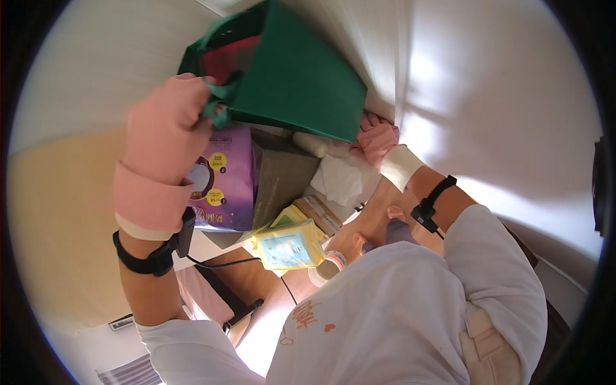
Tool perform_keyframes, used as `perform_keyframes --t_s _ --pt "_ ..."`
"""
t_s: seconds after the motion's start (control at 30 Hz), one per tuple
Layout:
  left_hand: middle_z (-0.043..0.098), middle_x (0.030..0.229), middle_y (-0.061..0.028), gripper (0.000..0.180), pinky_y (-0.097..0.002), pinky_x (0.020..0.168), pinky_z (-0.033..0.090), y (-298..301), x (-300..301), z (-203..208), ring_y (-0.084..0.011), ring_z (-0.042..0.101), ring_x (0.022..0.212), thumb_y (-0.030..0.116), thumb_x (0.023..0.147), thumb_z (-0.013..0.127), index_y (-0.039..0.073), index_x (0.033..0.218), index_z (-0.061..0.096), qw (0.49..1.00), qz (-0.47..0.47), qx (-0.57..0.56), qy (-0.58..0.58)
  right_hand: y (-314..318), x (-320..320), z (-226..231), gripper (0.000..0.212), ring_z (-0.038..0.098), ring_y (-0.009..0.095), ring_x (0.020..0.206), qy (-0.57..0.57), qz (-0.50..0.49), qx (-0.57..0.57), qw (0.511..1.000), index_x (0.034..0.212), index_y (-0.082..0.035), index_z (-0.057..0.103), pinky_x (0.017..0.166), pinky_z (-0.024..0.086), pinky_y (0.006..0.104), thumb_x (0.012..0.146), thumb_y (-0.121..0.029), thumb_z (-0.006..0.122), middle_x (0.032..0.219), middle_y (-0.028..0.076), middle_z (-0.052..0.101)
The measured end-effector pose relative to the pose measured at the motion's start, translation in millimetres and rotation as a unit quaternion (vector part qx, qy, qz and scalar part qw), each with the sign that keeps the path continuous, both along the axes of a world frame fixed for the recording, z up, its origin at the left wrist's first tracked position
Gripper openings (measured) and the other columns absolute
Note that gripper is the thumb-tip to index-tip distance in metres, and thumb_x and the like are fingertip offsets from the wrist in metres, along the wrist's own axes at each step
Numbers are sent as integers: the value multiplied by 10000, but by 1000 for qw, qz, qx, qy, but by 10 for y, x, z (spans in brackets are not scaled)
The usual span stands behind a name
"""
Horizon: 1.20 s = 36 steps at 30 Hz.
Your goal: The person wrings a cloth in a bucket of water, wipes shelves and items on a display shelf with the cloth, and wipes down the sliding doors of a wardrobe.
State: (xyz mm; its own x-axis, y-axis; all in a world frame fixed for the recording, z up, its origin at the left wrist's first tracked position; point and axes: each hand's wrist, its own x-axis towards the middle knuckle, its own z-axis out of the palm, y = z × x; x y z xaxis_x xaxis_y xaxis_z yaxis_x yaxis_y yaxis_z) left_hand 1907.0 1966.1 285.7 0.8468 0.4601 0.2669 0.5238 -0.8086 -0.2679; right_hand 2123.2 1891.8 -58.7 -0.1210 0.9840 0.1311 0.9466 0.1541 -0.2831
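Observation:
My left hand (170, 115), in a pink glove, closes round the green handle (217, 106) of a large green bag (298, 74). The bag is tilted, its open mouth toward the upper left. Something red (232, 56) shows inside it. My right hand (380, 140), also gloved in pink, is at the bag's lower right corner with its fingers bent against the edge; part of the grip is hidden by the bag. Just below the left hand's handle stands a purple package (228, 179), beside a dark grey box (282, 173).
Below the bag lie a white tissue-like bundle (338, 179), a brown carton (317, 215) and a yellow and blue wipes pack (289, 247). A white wall (500, 96) rises on the right. A beige surface (70, 224) lies left. Wooden floor (378, 205) shows near my feet.

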Motion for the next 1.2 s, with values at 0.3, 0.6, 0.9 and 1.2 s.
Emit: perform_keyframes --t_s 0.3,0.6,0.9,1.2 --pt "663 941 -60 153 -439 686 522 -147 433 -430 -330 649 851 58 760 590 141 878 642 991 35 4 126 -287 200 -407 637 565 335 1133 -5 -15 85 996 1308 -111 544 901 506 425 748 -316 766 1255 154 571" --pt "645 922 -84 164 -464 700 529 -133 637 -786 -344 650 868 44 765 568 132 896 614 966 111 -69 223 -1332 802 -940 532 598 309 1057 393 -203 -137 886 1283 -12 510 930 489 401 793 -91 699 1205 187 589" --pt "676 846 -106 150 -455 661 551 -100 800 -1131 -322 688 816 86 782 578 134 895 664 959 57 -81 266 -829 476 -1208 567 690 272 825 669 -302 -68 676 1362 -4 423 755 568 376 852 -103 651 1035 176 650" --pt "665 936 -144 172 -481 698 538 -200 822 -980 -368 670 825 144 777 638 93 937 599 960 77 -184 198 -1228 804 -495 522 681 221 848 459 -26 -274 845 1231 -19 571 794 552 352 838 -318 738 947 158 688"
